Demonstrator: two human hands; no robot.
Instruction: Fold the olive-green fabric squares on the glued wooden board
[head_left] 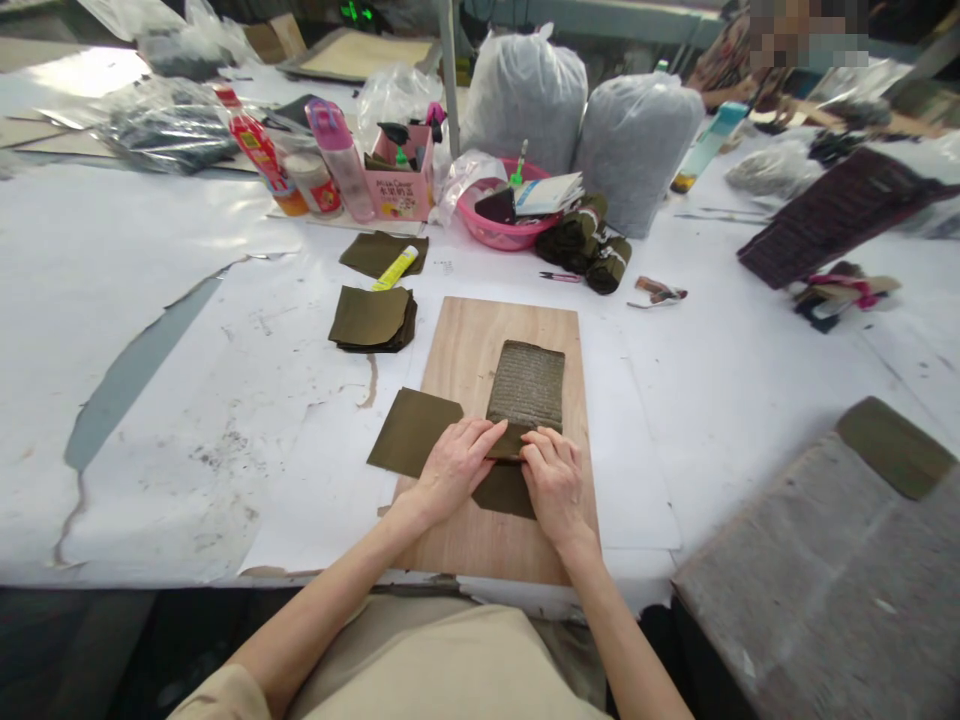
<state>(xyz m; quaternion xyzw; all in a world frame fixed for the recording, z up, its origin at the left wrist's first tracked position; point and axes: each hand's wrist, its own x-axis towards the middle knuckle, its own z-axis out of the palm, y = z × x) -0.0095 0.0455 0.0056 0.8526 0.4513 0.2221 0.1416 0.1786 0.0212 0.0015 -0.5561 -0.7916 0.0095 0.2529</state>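
At the lower centre of the frame, both hands press down on an olive cloth [504, 488] that lies on a board [480, 345]. The left hand [455, 465] lies flat with its fingers on the near edge of a grey pad [527, 383]; the right hand [555, 478] sits just beside it, fingers curled on the same edge. Neither hand closes around anything: both bear down, pinching the cloth's edge up against the pad.

The step in hand looks like folding the cloth's near edge over the pad's end. The next move likely calls for even pressure along that edge, so the fold sits straight, with the pad kept from sliding up the board.

Left of the board lies a stack of cloths [373, 319]; above it, a yellow tube [395, 268]. A pink basin [501, 228] stands at upper centre.
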